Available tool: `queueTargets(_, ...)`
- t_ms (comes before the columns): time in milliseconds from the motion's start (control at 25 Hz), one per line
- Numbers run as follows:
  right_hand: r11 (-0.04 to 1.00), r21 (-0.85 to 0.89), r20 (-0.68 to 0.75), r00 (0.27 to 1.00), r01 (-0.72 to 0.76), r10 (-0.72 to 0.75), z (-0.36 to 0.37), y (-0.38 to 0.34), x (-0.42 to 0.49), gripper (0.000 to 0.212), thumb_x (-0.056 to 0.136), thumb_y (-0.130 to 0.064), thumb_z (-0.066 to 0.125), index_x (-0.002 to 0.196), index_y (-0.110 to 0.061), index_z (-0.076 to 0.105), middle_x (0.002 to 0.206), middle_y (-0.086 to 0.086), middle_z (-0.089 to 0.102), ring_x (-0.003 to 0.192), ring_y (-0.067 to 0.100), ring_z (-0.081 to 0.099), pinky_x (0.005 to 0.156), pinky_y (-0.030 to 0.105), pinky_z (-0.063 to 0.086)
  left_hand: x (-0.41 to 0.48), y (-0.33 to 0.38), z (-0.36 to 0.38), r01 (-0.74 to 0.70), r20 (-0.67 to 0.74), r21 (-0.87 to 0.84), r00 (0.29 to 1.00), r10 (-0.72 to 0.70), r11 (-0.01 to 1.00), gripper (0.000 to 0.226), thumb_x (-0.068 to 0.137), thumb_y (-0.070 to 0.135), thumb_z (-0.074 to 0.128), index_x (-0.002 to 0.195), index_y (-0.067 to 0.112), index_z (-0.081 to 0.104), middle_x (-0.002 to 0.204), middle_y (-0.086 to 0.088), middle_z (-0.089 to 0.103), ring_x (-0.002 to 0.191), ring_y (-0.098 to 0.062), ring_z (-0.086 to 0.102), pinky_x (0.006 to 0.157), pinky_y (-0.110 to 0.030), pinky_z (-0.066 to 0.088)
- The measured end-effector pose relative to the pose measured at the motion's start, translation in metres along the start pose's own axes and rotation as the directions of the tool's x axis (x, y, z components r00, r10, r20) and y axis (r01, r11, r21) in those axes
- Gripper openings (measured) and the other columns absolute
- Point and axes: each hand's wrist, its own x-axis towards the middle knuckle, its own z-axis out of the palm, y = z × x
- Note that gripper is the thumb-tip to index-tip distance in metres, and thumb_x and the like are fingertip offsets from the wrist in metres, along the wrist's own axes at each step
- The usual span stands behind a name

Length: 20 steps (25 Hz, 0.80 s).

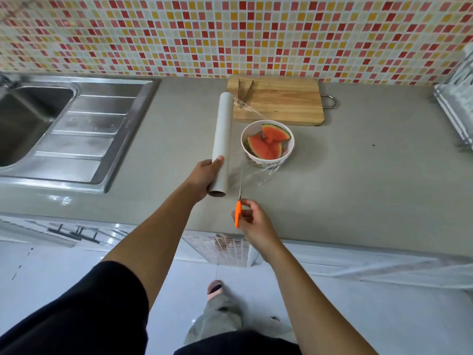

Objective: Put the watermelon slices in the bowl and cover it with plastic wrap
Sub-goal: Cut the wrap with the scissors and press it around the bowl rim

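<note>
A white bowl (267, 160) on the grey counter holds watermelon slices (267, 143), red flesh up. Clear plastic wrap (256, 175) stretches from the bowl's rim to a long grey roll (223, 129) lying left of the bowl. My left hand (204, 179) grips the near end of that roll. My right hand (249, 217) holds orange-handled scissors (238, 208), their blades pointing away from me into the stretched film between roll and bowl.
A wooden cutting board (281, 103) with a knife on it lies behind the bowl against the tiled wall. A steel sink (64, 129) with a drainboard fills the counter's left. A white rack (458, 98) stands at the right edge.
</note>
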Motion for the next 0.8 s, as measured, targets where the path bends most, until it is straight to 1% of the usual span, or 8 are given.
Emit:
queueTargets(120, 0.997, -0.012, 0.088, 0.993, -0.080, 0.081, 0.013, 0.008, -0.014, 0.030, 0.088, -0.024, 0.060, 0.117, -0.021, 0.050, 0.083, -0.009, 0.060, 0.071, 0.000, 0.058, 0.061, 0.009, 0.044, 0.005, 0.004, -0.007, -0.005, 0.028, 0.012, 1.000, 0.005, 1.000, 0.035, 0.095, 0.040, 0.050, 0.105, 0.007, 0.055, 0.094, -0.011, 0.059, 0.077, -0.026, 0.062, 0.046, -0.037, 0.054)
queueTargets(200, 0.993, -0.012, 0.129, 0.984, -0.120, 0.120, 0.021, 0.012, -0.021, 0.029, 0.089, -0.020, 0.056, 0.117, -0.021, 0.048, 0.085, -0.010, 0.061, 0.071, -0.004, 0.060, 0.059, 0.007, 0.043, 0.008, 0.006, -0.010, -0.005, 0.054, 0.014, 0.999, 0.004, 1.000, 0.029, 0.095, 0.039, 0.050, 0.097, 0.010, 0.056, 0.090, -0.009, 0.059, 0.075, -0.025, 0.062, 0.044, -0.036, 0.054)
queueTargets(280, 0.990, 0.006, 0.153, 0.978, -0.141, 0.139, 0.025, 0.013, -0.026, 0.027, 0.090, -0.019, 0.054, 0.116, -0.023, 0.046, 0.087, -0.009, 0.061, 0.073, -0.004, 0.060, 0.064, 0.009, 0.042, 0.009, 0.007, -0.012, 0.007, 0.076, -0.002, 0.997, -0.007, 1.000, 0.031, 0.096, 0.038, 0.050, 0.100, 0.008, 0.056, 0.091, -0.008, 0.060, 0.075, -0.024, 0.063, 0.043, -0.035, 0.053)
queueTargets(400, 0.991, 0.031, 0.141, 0.982, -0.132, 0.127, 0.032, 0.015, -0.033, 0.024, 0.089, -0.025, 0.058, 0.110, -0.028, 0.048, 0.093, -0.003, 0.059, 0.082, 0.007, 0.056, 0.075, 0.016, 0.041, 0.012, 0.006, -0.012, 0.013, 0.088, -0.026, 0.996, -0.011, 1.000, 0.036, 0.096, 0.036, 0.050, 0.111, 0.003, 0.052, 0.097, -0.011, 0.059, 0.077, -0.024, 0.062, 0.044, -0.033, 0.054)
queueTargets(560, 0.985, 0.082, 0.110, 0.983, -0.154, 0.144, 0.037, 0.021, -0.039, 0.032, 0.086, -0.029, 0.060, 0.115, -0.029, 0.046, 0.104, 0.001, 0.059, 0.087, 0.006, 0.055, 0.075, 0.016, 0.041, 0.017, 0.004, -0.015, 0.023, 0.121, -0.031, 0.992, -0.020, 0.999, 0.041, 0.096, 0.037, 0.050, 0.117, 0.002, 0.052, 0.102, -0.013, 0.060, 0.082, -0.028, 0.063, 0.045, -0.035, 0.054)
queueTargets(680, 0.984, 0.091, 0.085, 0.985, -0.155, 0.147, 0.037, 0.024, -0.034, 0.030, 0.085, -0.031, 0.063, 0.108, -0.028, 0.045, 0.098, -0.003, 0.061, 0.087, 0.005, 0.056, 0.075, 0.015, 0.042, 0.019, 0.003, -0.016, 0.023, 0.129, -0.032, 0.991, -0.019, 0.999, 0.041, 0.096, 0.038, 0.050, 0.116, 0.002, 0.052, 0.100, -0.012, 0.060, 0.081, -0.028, 0.063, 0.046, -0.037, 0.054)
queueTargets(760, 0.986, 0.090, 0.067, 0.989, -0.140, 0.134, 0.039, 0.022, -0.027, 0.025, 0.085, -0.031, 0.063, 0.103, -0.025, 0.047, 0.089, -0.008, 0.062, 0.081, -0.001, 0.058, 0.073, 0.013, 0.042, 0.020, 0.002, -0.015, 0.014, 0.121, -0.034, 0.993, -0.010, 0.999, 0.038, 0.096, 0.037, 0.050, 0.113, 0.003, 0.052, 0.098, -0.011, 0.060, 0.079, -0.025, 0.063, 0.048, -0.036, 0.055)
queueTargets(800, 0.987, 0.094, 0.056, 0.990, -0.131, 0.126, 0.041, 0.021, -0.022, 0.024, 0.085, -0.032, 0.063, 0.103, -0.023, 0.049, 0.086, -0.010, 0.061, 0.077, -0.006, 0.059, 0.072, 0.011, 0.042, 0.021, 0.001, -0.014, 0.008, 0.114, -0.035, 0.994, -0.004, 0.999, 0.039, 0.096, 0.036, 0.049, 0.114, 0.002, 0.052, 0.099, -0.011, 0.060, 0.079, -0.023, 0.063, 0.052, -0.035, 0.055)
